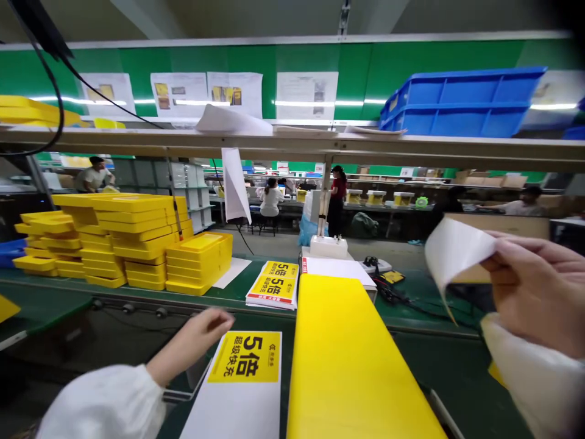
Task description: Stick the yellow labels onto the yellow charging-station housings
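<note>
On the right, my right hand [543,286] pinches a curled sticker [457,250] between thumb and fingers; its white side faces me and it hangs off the bench surface. My left hand [196,341] is held over the left edge of a white sheet bearing a yellow label [249,360], its fingers drawn together with nothing visible in them. Between the hands lies a long yellow box [347,360] with a plain, unmarked top. Behind the sheet sits a stack of printed yellow labels [273,283].
Stacked yellow boxes [132,238] fill the left of the green bench. A white box [338,268] stands behind the long yellow box, with black cables [397,296] to its right. Overhead, a shelf [292,143] carries a blue crate [461,103]. Several people work in the background.
</note>
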`<move>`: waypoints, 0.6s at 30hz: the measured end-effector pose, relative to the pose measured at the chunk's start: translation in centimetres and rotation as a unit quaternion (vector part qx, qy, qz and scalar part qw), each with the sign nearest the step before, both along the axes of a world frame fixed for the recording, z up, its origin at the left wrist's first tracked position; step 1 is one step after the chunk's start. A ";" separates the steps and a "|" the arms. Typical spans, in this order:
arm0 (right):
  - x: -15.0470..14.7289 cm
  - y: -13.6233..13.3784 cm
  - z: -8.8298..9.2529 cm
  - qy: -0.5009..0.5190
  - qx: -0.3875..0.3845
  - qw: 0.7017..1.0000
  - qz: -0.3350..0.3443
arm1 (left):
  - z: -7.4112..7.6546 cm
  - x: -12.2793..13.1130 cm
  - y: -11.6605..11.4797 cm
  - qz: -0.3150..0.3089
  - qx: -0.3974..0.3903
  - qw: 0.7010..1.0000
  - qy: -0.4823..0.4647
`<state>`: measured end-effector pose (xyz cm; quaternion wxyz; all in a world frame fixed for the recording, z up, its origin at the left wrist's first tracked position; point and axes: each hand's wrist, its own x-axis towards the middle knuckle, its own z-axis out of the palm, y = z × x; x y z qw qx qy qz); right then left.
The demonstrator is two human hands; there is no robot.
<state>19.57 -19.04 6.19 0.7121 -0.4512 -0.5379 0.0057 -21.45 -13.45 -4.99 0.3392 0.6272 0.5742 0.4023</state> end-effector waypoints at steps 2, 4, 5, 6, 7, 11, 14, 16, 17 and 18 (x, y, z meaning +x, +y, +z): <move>-4.0 -1.0 0.7 -0.129 0.076 0.988 -0.048 | 5.7 4.4 -1.8 -0.119 0.026 0.991 -0.062; -8.0 -1.3 0.7 -0.304 0.148 0.941 -0.020 | 9.8 9.2 -3.4 -0.204 0.066 0.955 -0.204; -9.7 -1.3 0.5 -0.365 0.171 0.915 0.001 | 10.9 11.3 -3.8 -0.226 0.080 0.937 -0.255; -11.0 -1.2 0.2 -0.407 0.187 0.894 0.021 | 11.5 13.1 -4.0 -0.226 0.090 0.921 -0.304; -11.7 -1.0 -0.3 -0.429 0.194 0.881 0.040 | 11.6 14.5 -3.9 -0.220 0.097 0.908 -0.344; -10.1 -0.5 -2.5 -0.364 0.152 0.918 0.044 | 9.9 16.2 -2.8 -0.189 0.078 0.883 -0.422; -6.8 -0.1 -3.7 -0.167 0.053 0.984 -0.009 | 9.1 15.7 -2.3 -0.199 0.048 0.884 -0.420; -5.3 0.1 -4.3 -0.024 -0.044 0.997 0.056 | 9.0 15.6 -2.2 -0.204 0.034 0.888 -0.410; -4.9 0.2 -4.5 0.036 -0.088 0.989 0.111 | 9.0 15.6 -2.2 -0.207 0.028 0.891 -0.404; -4.6 0.4 -4.6 0.085 -0.119 0.976 0.162 | 8.9 15.6 -2.1 -0.209 0.024 0.894 -0.397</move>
